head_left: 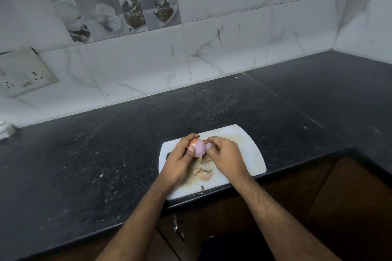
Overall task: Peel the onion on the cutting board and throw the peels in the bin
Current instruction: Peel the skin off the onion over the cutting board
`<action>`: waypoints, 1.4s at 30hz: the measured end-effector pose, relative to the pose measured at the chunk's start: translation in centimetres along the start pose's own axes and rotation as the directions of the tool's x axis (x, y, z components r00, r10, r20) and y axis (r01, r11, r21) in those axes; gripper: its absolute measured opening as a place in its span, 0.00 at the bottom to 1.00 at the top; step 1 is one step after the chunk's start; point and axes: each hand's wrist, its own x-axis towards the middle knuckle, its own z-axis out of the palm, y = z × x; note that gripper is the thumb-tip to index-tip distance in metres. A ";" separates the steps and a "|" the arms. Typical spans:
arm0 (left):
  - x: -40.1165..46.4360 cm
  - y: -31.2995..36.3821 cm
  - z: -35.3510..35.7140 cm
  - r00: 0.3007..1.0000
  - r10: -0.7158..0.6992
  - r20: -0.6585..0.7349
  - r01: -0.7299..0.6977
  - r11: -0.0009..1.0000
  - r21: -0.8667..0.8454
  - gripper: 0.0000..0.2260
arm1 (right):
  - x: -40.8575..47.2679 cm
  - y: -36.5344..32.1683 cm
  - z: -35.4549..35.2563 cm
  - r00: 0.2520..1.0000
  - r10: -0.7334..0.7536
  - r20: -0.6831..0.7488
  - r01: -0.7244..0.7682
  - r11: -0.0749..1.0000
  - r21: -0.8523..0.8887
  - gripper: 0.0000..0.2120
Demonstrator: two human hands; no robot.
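**Onion held over board, both hands on it**

Left hand [180,155] was curled round the pale pink, partly peeled round onion [197,147]: thumb pressed on the near face, fingers wrapped over the far side. Right hand [224,154] was pinching a loose pinkish flap of skin [210,146] at the onion's right side, fingertips closed on it.

Onion sat between the two hands, above the left-centre of the white rounded-corner plastic cutting board [250,150]. Couldn't tell whether it touched the board or was lifted clear; the hands covered its underside.

Hidden / unclear:
- Far and lower parts of the onion were behind the fingers, only the upper near face showed.
- Root and stem ends weren't visible, so the axis direction couldn't be read. An orange-tinted patch showed at the upper left of the bulb, next to the left fingers.
- Extent of the skin flap was hidden inside the right hand.
- The board's left part was covered by the left hand and wrist.

A crumpled heap of dry tan onion peels [203,174] lay on the board just near of the onion, between the wrists. A few smaller scraps lay under the onion, partly hidden.

Board sat at the front edge of the black speckled stone countertop [106,154], which ran into a corner at right. White marble-look tiled wall [233,38] behind, with a white switch-and-socket plate [23,74] at left. Brown wooden cabinet front [350,197] below the counter edge.
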 end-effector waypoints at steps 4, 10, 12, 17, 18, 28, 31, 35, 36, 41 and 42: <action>-0.1 0.6 0.1 0.998 -0.060 -0.018 0.054 0.971 -0.232 0.17 | 0.1 0.2 0.3 0.998 0.016 -0.053 -0.019 0.998 -0.055 0.12; -0.1 0.5 0.1 0.996 -0.087 -0.031 0.078 0.975 -0.206 0.11 | 0.1 0.5 0.5 0.995 -0.100 0.016 0.101 0.984 -0.150 0.18; 0.0 0.4 0.2 0.996 -0.077 -0.044 0.067 0.981 -0.181 0.10 | 0.0 0.4 0.4 0.991 -0.130 0.015 0.131 0.985 -0.115 0.21; -0.2 0.4 0.2 1.000 -0.019 -0.005 0.018 0.992 -0.126 0.14 | -0.6 0.3 0.1 0.963 -0.263 0.060 0.262 0.965 0.019 0.18; -0.2 0.4 0.2 1.000 -0.004 0.006 0.005 0.993 -0.119 0.14 | -0.7 0.2 0.1 0.957 -0.279 0.076 0.278 0.960 0.026 0.17; -0.6 0.7 0.1 1.000 0.014 -0.019 -0.016 0.991 -0.132 0.21 | -1.0 0.0 0.2 0.960 -0.245 0.133 0.259 0.960 -0.107 0.21; -0.7 0.8 0.1 1.000 0.007 -0.019 -0.010 0.990 -0.141 0.21 | -1.3 -0.3 0.2 0.962 -0.213 0.171 0.243 0.952 -0.186 0.22; -0.8 0.8 0.0 1.000 -0.002 -0.019 -0.002 0.984 -0.176 0.20 | -1.8 -0.6 0.2 0.955 -0.202 0.216 0.261 0.920 -0.293 0.23; -0.8 0.7 -0.1 1.000 -0.004 -0.013 0.002 0.983 -0.182 0.20 | -1.9 -0.7 0.2 0.955 -0.204 0.214 0.262 0.919 -0.295 0.22; -0.7 0.8 -0.2 1.000 -0.009 0.020 0.013 0.986 -0.169 0.19 | -1.9 -1.2 -0.5 0.980 -0.160 0.121 0.177 0.974 -0.144 0.20; -0.7 0.8 -0.2 1.000 -0.004 0.025 0.008 0.987 -0.158 0.19 | -1.8 -1.3 -0.6 0.984 -0.145 0.105 0.157 0.981 -0.117 0.19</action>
